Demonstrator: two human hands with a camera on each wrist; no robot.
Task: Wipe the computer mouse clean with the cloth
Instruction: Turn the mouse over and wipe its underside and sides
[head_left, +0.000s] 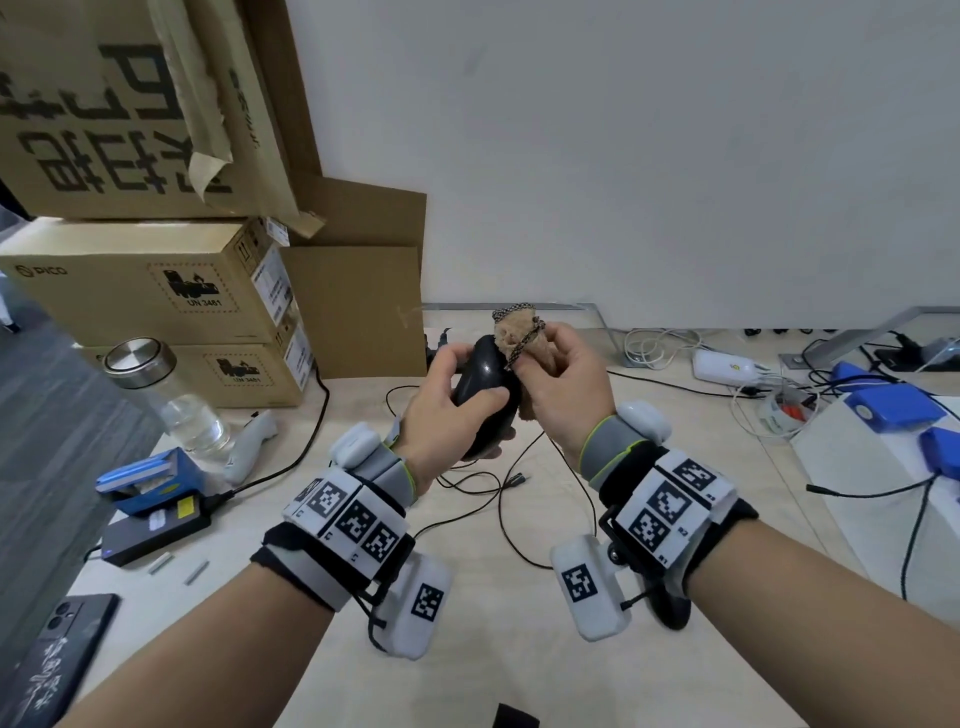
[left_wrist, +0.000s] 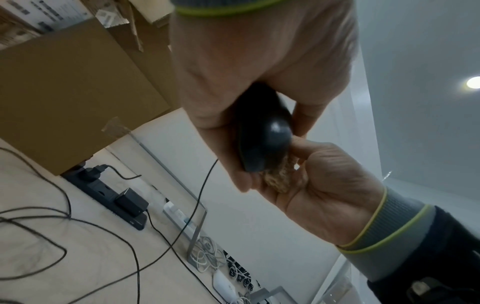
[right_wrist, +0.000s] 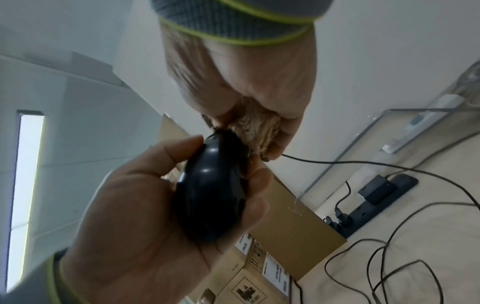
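Note:
A glossy black computer mouse (head_left: 480, 395) is held up above the desk, gripped in my left hand (head_left: 447, 400) with the thumb across its back and fingers round its far end. My right hand (head_left: 556, 379) grips a bunched tan cloth (head_left: 522, 338) with a dark woven edge and presses it against the mouse's right side. In the left wrist view the mouse (left_wrist: 262, 131) shows below my palm with the cloth (left_wrist: 279, 176) under its tip. In the right wrist view the cloth (right_wrist: 255, 127) meets the top end of the mouse (right_wrist: 210, 195). The mouse's black cable (head_left: 540, 467) hangs to the desk.
Stacked cardboard boxes (head_left: 156, 291) stand at the back left. A glass jar (head_left: 166, 395), a blue device (head_left: 150, 478) and a black phone (head_left: 47, 670) lie at the left. Loose black cables (head_left: 467, 483) cross the light desk (head_left: 467, 649); blue packs (head_left: 893, 405) and chargers lie right.

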